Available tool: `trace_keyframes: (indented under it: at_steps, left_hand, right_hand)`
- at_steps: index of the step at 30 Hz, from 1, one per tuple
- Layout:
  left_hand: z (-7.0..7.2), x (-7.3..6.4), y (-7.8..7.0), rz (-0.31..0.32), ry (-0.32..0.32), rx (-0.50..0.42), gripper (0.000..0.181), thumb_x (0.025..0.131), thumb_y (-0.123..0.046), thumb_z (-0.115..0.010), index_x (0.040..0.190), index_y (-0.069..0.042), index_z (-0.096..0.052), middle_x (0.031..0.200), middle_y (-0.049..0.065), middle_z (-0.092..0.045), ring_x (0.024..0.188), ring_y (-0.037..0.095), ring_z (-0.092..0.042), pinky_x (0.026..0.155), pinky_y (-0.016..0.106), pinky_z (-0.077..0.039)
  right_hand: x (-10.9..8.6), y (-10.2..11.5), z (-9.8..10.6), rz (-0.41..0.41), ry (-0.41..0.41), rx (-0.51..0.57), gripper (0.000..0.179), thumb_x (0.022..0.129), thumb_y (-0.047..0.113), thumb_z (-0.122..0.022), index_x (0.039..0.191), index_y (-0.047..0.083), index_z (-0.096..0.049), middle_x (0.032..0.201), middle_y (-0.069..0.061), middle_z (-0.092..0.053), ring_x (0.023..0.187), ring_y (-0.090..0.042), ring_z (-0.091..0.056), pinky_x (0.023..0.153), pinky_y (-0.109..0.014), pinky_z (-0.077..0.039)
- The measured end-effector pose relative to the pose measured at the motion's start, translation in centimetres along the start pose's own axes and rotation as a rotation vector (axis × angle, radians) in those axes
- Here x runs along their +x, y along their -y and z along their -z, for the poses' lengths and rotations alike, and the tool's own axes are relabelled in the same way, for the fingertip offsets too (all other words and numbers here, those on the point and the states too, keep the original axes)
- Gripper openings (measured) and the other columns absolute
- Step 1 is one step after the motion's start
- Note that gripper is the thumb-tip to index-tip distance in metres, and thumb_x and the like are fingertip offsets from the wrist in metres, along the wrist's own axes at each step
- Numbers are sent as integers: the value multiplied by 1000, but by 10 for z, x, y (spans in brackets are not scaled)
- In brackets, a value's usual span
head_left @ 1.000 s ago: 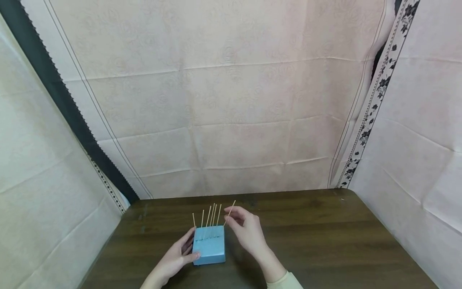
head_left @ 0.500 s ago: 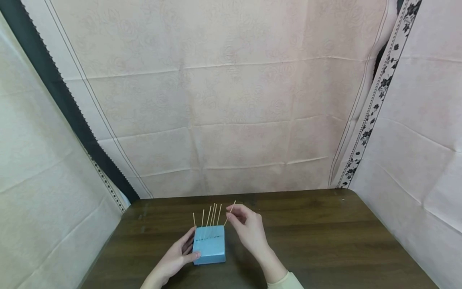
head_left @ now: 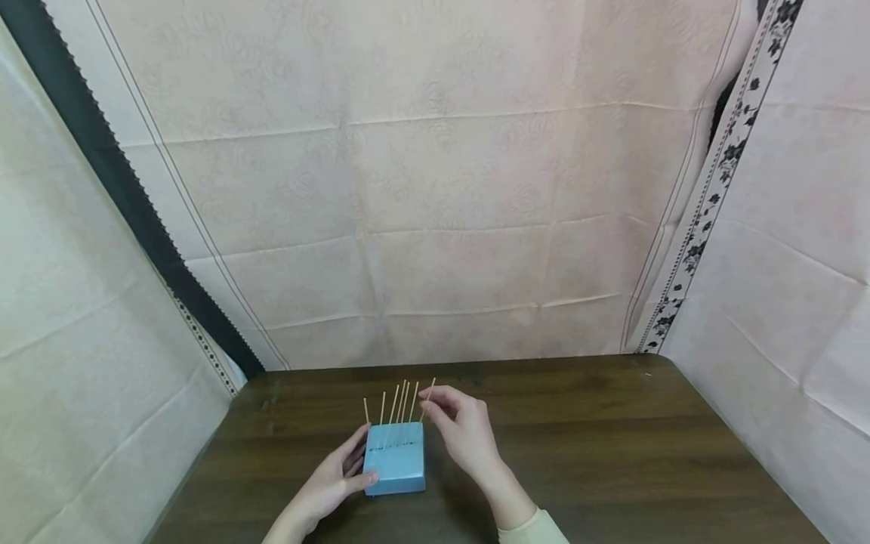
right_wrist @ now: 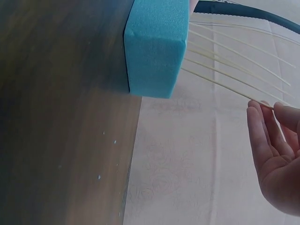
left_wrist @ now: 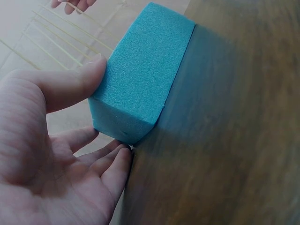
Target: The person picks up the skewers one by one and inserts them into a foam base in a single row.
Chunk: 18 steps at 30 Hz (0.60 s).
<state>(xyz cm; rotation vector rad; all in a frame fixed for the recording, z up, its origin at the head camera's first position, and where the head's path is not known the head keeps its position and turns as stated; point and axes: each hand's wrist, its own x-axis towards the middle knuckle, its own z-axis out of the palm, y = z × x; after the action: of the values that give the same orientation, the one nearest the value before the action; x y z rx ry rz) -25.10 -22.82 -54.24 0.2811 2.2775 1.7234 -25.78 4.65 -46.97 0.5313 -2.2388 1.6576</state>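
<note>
A light blue foam block sits on the table, with several thin wooden sticks standing in a row from its top. My left hand grips the block's left side; in the left wrist view the thumb presses one face and the fingers reach the opposite side. At the row's right end, my right hand pinches a thin stick between thumb and fingertips, well up from the block. This stick leans right, and its lower end meets the block's top edge. How deep it goes is hidden.
The dark wooden table carries small pale crumbs, seen in the right wrist view. Pale cloth hangs behind the table and along both sides.
My right hand has shifted slightly left, and the stick it pinches now leans less to the right. The left hand and the block stay nearly in place.
</note>
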Motion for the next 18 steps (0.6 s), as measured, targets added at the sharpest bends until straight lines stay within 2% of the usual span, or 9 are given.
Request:
trace_keyframes:
  at_steps: [3,7,14,18]
  left_hand:
    - [0,1,0,-2,0,2,97,98,-20,-80,169,1,-18,173,30,-18,157,50,-22,124,57,-31]
    - [0,1,1,-2,1,0,97,98,-19,-80,169,1,-18,173,30,-18,158,49,-22,124,57,-30]
    - [0,0,0,-4,7,-7,97,98,-19,-80,169,1,-18,173,29,-18,158,49,-21,124,57,-30]
    - [0,0,0,-11,11,-12,97,98,-19,-81,170,1,-18,174,29,-17,158,49,-21,125,57,-29]
  right_hand:
    - [1,0,-2,1,9,-2,14,103,15,-75,115,11,-81,102,-2,-80,88,-25,-76,78,-26,-63]
    - [1,-1,-5,-8,21,-17,14,103,15,-74,114,10,-81,102,1,-80,90,-28,-77,79,-25,-63]
    - [1,-4,-8,-28,44,-63,12,103,15,-75,113,11,-82,102,4,-80,88,-12,-74,81,-24,-62]
    - [1,-5,-9,-26,40,-77,12,103,15,-75,112,12,-82,103,4,-80,88,-8,-73,81,-24,-62]
